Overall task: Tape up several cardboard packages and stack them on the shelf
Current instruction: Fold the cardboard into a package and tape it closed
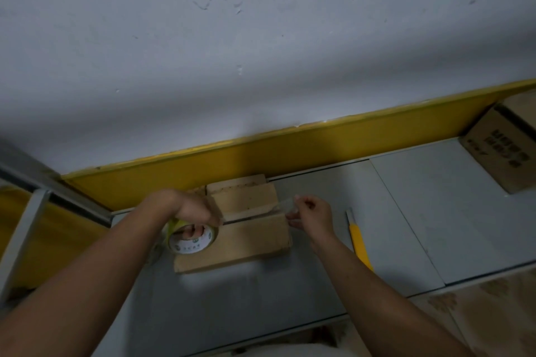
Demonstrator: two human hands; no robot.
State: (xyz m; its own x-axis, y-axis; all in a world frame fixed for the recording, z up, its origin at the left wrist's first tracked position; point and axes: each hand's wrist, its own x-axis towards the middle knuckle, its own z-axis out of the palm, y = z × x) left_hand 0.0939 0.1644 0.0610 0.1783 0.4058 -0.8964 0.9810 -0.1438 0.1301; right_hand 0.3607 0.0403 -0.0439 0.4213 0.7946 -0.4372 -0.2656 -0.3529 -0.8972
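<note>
A person's two arms, seen from their own head. The left forearm (95,278) and right forearm (377,293) are bare along their whole visible length. The left hand (193,209) and right hand (314,216) are bare as well; their fingers are blurred. A pale strip (290,352) at the bottom edge may be light clothing.

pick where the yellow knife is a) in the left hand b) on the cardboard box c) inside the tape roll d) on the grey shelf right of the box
d: the yellow knife lies on the grey shelf right of the cardboard box; the left hand holds the tape roll, the right hand pinches its tape end.
</note>
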